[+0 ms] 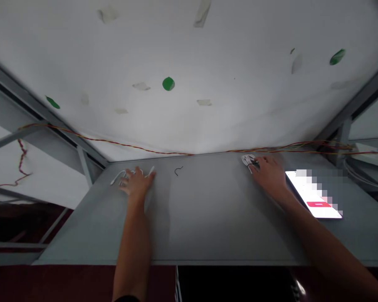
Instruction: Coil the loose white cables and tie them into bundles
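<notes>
My left hand (136,183) lies flat on the grey table (208,218) at its far left, fingers spread over a loose white cable (117,177) whose ends stick out on both sides. My right hand (269,173) reaches to the far right of the table, its fingers curled onto a coiled white cable bundle (248,160) with a dark tie. Whether those fingers grip the bundle or only rest on it is unclear. A small black twist tie (178,170) lies between the hands near the back edge.
A lit phone (315,195) lies on the table just right of my right wrist. Red and yellow wires (119,144) run along the table's back edge under a white sloped panel with green tape marks. Metal frame bars stand at both sides.
</notes>
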Demonstrator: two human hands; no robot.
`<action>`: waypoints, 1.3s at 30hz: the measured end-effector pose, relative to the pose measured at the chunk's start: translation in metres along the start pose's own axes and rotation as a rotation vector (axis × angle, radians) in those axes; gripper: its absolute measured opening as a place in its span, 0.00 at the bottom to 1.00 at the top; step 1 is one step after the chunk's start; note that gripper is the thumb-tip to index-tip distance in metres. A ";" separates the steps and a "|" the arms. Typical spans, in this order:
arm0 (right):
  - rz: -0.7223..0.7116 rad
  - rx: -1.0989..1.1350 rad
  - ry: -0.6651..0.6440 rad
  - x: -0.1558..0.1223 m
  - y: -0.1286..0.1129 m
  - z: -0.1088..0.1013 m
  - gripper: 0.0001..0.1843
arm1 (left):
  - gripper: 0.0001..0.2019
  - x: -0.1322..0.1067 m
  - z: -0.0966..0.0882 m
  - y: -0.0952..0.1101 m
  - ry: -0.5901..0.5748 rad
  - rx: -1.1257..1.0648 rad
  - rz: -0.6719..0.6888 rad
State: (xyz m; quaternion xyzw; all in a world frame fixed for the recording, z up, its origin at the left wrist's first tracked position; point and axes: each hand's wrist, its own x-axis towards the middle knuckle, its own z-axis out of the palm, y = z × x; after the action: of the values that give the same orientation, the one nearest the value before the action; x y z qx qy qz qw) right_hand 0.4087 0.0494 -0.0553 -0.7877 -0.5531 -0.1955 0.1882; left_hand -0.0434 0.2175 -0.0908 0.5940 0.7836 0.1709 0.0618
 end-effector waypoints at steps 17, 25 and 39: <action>-0.055 0.044 -0.073 0.002 -0.004 0.002 0.19 | 0.11 0.020 -0.016 -0.009 0.151 -0.063 0.239; -0.196 0.287 0.117 -0.005 -0.022 0.005 0.15 | 0.14 -0.103 -0.003 0.106 0.071 -0.560 1.309; -0.214 0.181 -0.250 -0.011 -0.036 -0.018 0.14 | 0.28 -0.087 0.005 0.095 -0.435 -0.626 1.184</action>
State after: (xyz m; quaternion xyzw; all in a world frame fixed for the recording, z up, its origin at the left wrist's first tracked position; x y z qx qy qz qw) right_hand 0.3697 0.0424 -0.0430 -0.7223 -0.6681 -0.0645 0.1664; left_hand 0.0696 0.1584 -0.0721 0.8957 0.2122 0.2705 0.2819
